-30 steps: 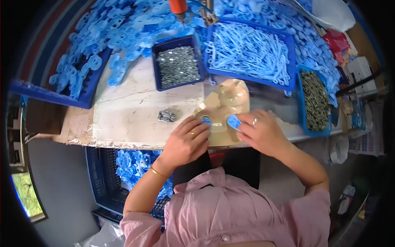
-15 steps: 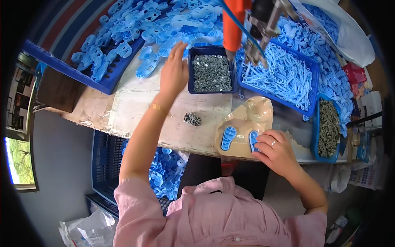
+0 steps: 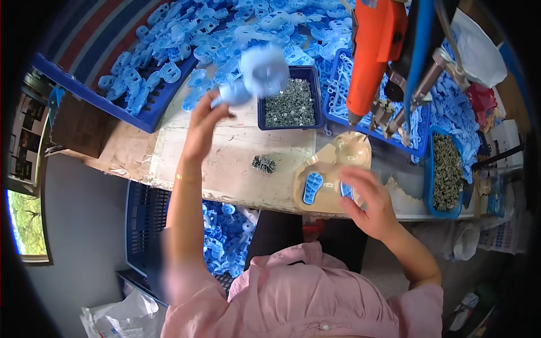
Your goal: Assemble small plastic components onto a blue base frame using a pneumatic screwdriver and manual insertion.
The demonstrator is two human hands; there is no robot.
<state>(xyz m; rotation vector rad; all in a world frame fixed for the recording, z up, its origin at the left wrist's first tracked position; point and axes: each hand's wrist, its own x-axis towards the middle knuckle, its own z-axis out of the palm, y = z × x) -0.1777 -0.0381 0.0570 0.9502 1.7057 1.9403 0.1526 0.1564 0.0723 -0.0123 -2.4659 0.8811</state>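
Note:
My left hand [image 3: 203,127] is closed on a light-blue plastic shell part [image 3: 264,72], held up above the bench and smeared by motion. Beside the tan moulded fixture [image 3: 322,163] near the bench's front edge is my right hand [image 3: 371,204], its fingers apart and nothing seen in them. One blue foot-shaped piece [image 3: 312,188] sits in the fixture's left recess. Another blue foot-shaped piece [image 3: 346,190] on the right is partly hidden by my right fingers. An orange power screwdriver [image 3: 372,62] hangs tip down just above the fixture's far end.
Small metal parts fill a dark blue tray [image 3: 318,110], and a dark clump of screws [image 3: 263,163] lies on the bench. Blue link pieces fill a bin [image 3: 338,70] behind the screwdriver. A teal tray [image 3: 447,211] holds screws. Blue shells [image 3: 163,42] heap at the back.
My left hand has come back from the shell pile with a blue shell part. My right hand has lifted off the right foot-shaped piece. The screwdriver has come lower and to the right.

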